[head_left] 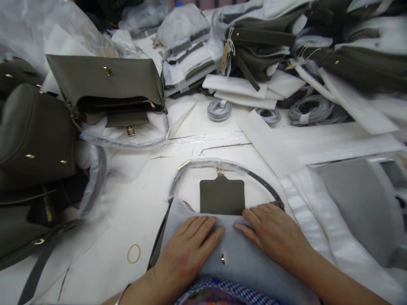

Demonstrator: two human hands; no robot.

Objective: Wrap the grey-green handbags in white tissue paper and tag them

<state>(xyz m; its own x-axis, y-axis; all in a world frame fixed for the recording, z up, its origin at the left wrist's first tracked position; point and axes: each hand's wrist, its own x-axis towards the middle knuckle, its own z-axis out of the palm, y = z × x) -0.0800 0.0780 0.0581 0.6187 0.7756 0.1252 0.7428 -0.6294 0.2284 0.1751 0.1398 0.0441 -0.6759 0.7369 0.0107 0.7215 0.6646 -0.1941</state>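
Two bare hands, left (pixel 189 248) and right (pixel 273 231), each grip open, fingers flat on a handbag's pale blue-grey sheet (pixel 241 258) at the near white surface (pixel 127 212), olive leather flap (pixel 222 195) beyond.

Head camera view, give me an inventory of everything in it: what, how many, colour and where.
Near bag: one, olive, front centre
Cover sheet: one, grey-blue, over the near bag
Open bag: one, olive, upper left
Other bags: several, olive, left edge and back
Cord coils: at least three, grey, behind the near bag
Paper tag: one clearly seen, tan, back centre
Flat sheets: several, white, centre to right
Panel: one, grey, right
Plastic wrapping: uncountable, clear, mostly back
Rubber band: one, yellow, left of the near bag
Table: one, white, underneath
Hands: two, bare, on the cover sheet
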